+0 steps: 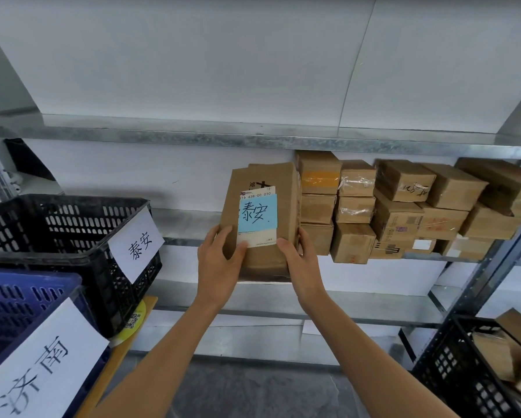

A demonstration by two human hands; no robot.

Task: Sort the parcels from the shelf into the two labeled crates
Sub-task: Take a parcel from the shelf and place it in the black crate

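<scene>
- Blue crate [18,300]: stands at the near left corner of the bench [117,360]. A white paper label [39,366] reading 济南 hangs on its front wall.
- Black crate [57,227]: stands just behind the blue crate on the same bench, and the two appear to touch. A white sheet [137,242] reading 泰安 is fixed at its right-hand corner.
- Left hand [220,267]: grasps the lower left edge of the parcel [263,257]. The thumb lies across the front face, over the white waybill.
- Parcel: a brown cardboard box held upright between both hands, in front of the shelf [186,218], at the left end of the stacked row. Its lower end hangs below the shelf's front edge. A blue note [257,215] on its front reads 泰安. Contact with the neighbouring stack cannot be determined.
- Right hand [301,260]: grasps the lower right edge of the parcel, thumb on the front face, fingers wrapped round the side.
- Stacked parcels [404,206]: brown boxes piled about three high along the right half of the shelf, up to its right end.
- Second black crate [452,372]: low at the far right, under the shelf, holding cardboard boxes.
</scene>
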